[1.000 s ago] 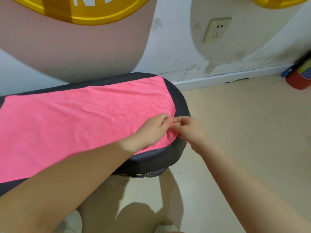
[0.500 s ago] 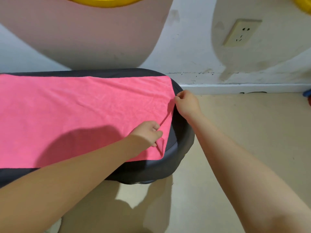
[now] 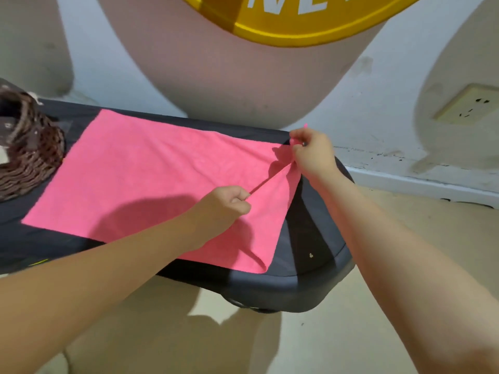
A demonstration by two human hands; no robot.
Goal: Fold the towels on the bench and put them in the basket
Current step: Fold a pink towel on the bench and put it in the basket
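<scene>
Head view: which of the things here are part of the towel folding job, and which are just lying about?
Part of the job:
- pink towel, spread on the bench
- dark bench
- wicker basket, at the bench's far left end
- left hand and right hand, each pinching the towel's right edge

Just there:
- wall socket
- yellow sign on the wall

white letters "N", "E", cut off, on yellow wall sign

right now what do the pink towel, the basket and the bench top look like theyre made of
Pink towel: soft matte cloth, likely microfibre; it creases where pinched.
Basket: brown woven wicker or rattan; visible strands.
Bench top: dark padded cover, probably vinyl or faux leather; faint sheen, rounded edge.
</scene>
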